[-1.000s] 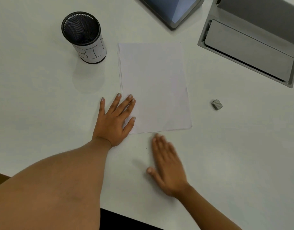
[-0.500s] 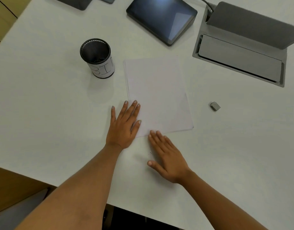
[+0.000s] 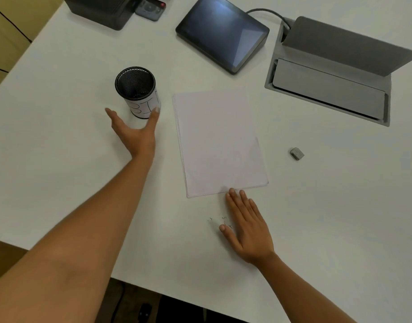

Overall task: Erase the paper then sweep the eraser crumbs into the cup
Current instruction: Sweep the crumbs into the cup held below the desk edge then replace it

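Observation:
A stack of white paper [image 3: 217,141] lies mid-table. To its left stands a black mesh cup [image 3: 137,90] with a white label. My left hand [image 3: 135,132] is spread open just in front of the cup, its thumb tip against the label and the fingers off to the left, with no grip on it. My right hand [image 3: 245,226] lies flat on the table below the paper's near edge, fingertips at that edge. A few dark eraser crumbs [image 3: 223,220] lie beside its thumb. A small grey eraser [image 3: 297,153] rests on the table right of the paper.
A dark tablet [image 3: 223,33] with a cable sits at the back. A grey open-lidded table box [image 3: 335,75] is at the back right. A black box [image 3: 100,8] and a remote [image 3: 150,8] stand at the far edge. The table's near edge [image 3: 177,297] runs below my arms.
My left hand has left the paper's lower left corner and moved up-left to the cup. My right hand stays flat below the paper. The view has pulled back.

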